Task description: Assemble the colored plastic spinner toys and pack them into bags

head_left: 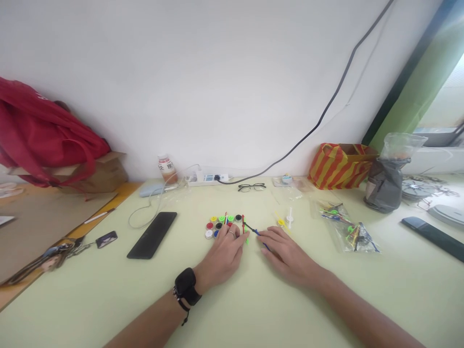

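My left hand (224, 252), with a ring and a black wristwatch (187, 285), lies palm down over small plastic parts. Its fingers are apart, and the thumb reaches a red and green stick (244, 224). Under and beyond these fingers sit several small coloured discs (210, 226), partly covered. My right hand (288, 252) rests flat, thumb apart from the forefinger. A thin black and blue stick (251, 228) runs from near the red stick to under its fingertips. Behind this hand are a yellow piece (281, 223) and a white piece (289, 218).
Clear bags of similar parts (357, 238) lie on the right. A black phone-like slab (152, 235) and keys (68, 249) are on the left. Eyeglasses (252, 187), a power strip (208, 180), a bottle (166, 169) and a striped bag (337, 169) stand along the wall.
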Available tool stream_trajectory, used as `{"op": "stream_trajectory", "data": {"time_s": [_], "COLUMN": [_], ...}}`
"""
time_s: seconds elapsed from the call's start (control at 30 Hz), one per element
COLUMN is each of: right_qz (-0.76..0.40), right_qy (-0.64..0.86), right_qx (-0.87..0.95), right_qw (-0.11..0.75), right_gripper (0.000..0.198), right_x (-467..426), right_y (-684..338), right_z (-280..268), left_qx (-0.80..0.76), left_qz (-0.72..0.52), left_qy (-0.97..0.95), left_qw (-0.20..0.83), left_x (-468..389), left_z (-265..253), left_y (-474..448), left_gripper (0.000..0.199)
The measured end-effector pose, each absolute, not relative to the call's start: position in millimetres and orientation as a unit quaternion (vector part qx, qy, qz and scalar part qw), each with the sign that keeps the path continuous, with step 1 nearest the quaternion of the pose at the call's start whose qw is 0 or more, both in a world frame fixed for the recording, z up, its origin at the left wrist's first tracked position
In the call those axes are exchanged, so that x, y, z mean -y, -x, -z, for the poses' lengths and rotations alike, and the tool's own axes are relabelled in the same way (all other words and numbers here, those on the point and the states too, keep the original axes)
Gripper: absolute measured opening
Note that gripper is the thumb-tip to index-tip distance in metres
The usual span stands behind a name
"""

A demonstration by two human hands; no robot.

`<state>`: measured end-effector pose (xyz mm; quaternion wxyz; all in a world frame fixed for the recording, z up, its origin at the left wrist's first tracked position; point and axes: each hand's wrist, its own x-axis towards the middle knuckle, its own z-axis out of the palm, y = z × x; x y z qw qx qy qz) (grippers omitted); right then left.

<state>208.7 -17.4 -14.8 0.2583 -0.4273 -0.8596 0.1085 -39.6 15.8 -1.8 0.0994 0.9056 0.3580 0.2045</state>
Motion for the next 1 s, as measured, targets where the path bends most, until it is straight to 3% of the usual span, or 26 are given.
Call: {"op": "stream_trajectory", "data": {"time_s": [0.27, 0.47, 0.7, 0.87, 1.0], "right_qz": [-0.077, -0.047, -0.082, -0.094, -0.119], "right_qy": [0.468, 0.532, 0.472, 0.478, 0.440], "right_qx": [0.845, 0.802, 0.834, 0.829, 0.854], "right_qw": [0.249, 0.266, 0.273, 0.275, 0.250], "right_gripper": [0.038, 0.031, 0.058, 0.025, 0.034], "right_x": [18.6, 16.7, 22.6, 23.5, 28.6], "right_y": [-203.8, -207.2, -200.4, -202.6, -199.3], "right_z": [22.2, 28.4, 23.0, 18.6, 10.1], "left_qx": [-0.359, -0.358, -0.356, -0.356, -0.356], "left_qz": [-0.211, -0.202, -0.202, -0.201, -0.202], "left_qy": [-0.903, -0.904, -0.906, -0.907, -0.907], "left_qw": [0.107, 0.114, 0.106, 0.101, 0.098], "left_x": [-15.7, -16.9, -16.8, -16.8, -17.6], "left_z": [3.0, 4.1, 3.4, 2.3, 4.7], "left_y": [39.5, 39.4, 39.2, 38.7, 39.3], "left_gripper": [0.044, 0.044, 0.045, 0.047, 0.048]}}
